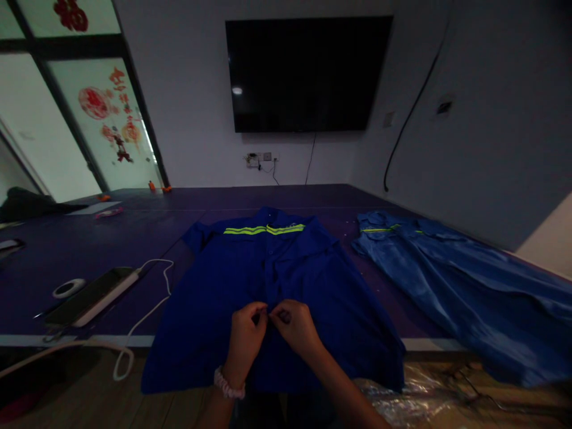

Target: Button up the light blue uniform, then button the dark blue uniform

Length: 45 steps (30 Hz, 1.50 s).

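Observation:
A dark blue work shirt (214,286) with a yellow-green reflective stripe across its chest lies spread out, front up, its collar away from me and its hem hanging over the near table edge. My left hand (248,328), with a pink scrunchie (227,384) at the wrist, pinches the shirt at its front placket. Close beside it, my right hand (292,325) pinches the other side of the placket. Both sets of fingertips are closed and almost touch. Whether a button is between them is too small and dark to see.
On the purple table (313,199), a second blue garment (415,262) lies at the right, draped over the edge. To the left are a phone-like device (102,292) with a white cable (152,310) and a white round object (69,288). Clear plastic (411,393) lies below the edge.

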### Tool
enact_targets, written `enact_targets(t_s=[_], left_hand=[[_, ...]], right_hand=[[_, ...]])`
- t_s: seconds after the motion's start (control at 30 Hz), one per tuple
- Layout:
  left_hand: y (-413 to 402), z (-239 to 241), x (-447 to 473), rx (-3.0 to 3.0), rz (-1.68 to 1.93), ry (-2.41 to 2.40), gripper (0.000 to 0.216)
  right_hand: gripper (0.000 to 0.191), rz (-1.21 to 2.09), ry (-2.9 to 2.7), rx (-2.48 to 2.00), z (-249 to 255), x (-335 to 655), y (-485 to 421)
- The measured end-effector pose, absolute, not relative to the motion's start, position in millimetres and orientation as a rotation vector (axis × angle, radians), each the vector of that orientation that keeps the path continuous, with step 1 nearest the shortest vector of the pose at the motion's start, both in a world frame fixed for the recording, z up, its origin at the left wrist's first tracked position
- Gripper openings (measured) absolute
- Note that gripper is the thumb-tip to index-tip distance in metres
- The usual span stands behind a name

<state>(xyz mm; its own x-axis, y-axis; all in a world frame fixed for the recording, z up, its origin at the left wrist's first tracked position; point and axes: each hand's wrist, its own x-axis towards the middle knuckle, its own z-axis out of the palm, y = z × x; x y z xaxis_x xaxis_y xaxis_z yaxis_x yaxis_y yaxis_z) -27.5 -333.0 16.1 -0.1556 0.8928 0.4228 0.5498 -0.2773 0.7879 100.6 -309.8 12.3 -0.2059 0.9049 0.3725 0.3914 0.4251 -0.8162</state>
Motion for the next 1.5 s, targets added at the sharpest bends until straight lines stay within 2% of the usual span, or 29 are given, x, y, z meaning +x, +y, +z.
enact_targets(t_s=[0.13,0.3,0.37,0.43,0.53,0.7,0.8,0.9,0.97,1.1,1.17,1.5], left_hand=[[-332,16,-26,1.757,1.458,1.659,0.02],[-335,17,-26,1.949,1.454,1.6,0.021],[-341,19,-28,1.963,1.493,1.632,0.019],[-353,21,-31,1.893,1.493,1.711,0.02],[-377,16,-38,1.755,1.381,1.802,0.028],[-418,-27,-37,1.534,1.227,1.786,0.032],[-434,-55,-26,1.486,1.273,1.764,0.033],[-441,-61,-19,1.707,1.336,1.667,0.031],[-439,-55,-20,1.962,1.341,1.561,0.031],[-426,-48,-32,2.251,1.378,1.653,0.028],[-420,-53,-36,2.311,1.373,1.744,0.025],[-411,-80,-22,2.644,1.342,2.014,0.03]], right_hand=[[0.011,0.882,-1.584,-1.095,5,97,-311],[0.02,1.487,-1.17,-1.194,9,99,-300],[0.02,1.585,-1.175,-1.228,15,103,-296],[0.018,1.423,-1.276,-1.274,20,110,-298],[0.014,0.882,-1.477,-1.275,16,120,-319],[0.008,0.213,-1.908,-1.021,-28,125,-381],[0.036,-0.056,-2.036,-0.932,-56,123,-401],[0.049,-0.14,-1.907,-0.964,-68,122,-402],[0.048,-0.064,-1.855,-0.932,-66,123,-400],[0.024,0.307,-1.738,-0.999,-51,125,-400],[0.019,0.452,-1.643,-1.071,-44,126,-402],[0.034,0.829,-1.348,-1.165,-42,131,-408]])
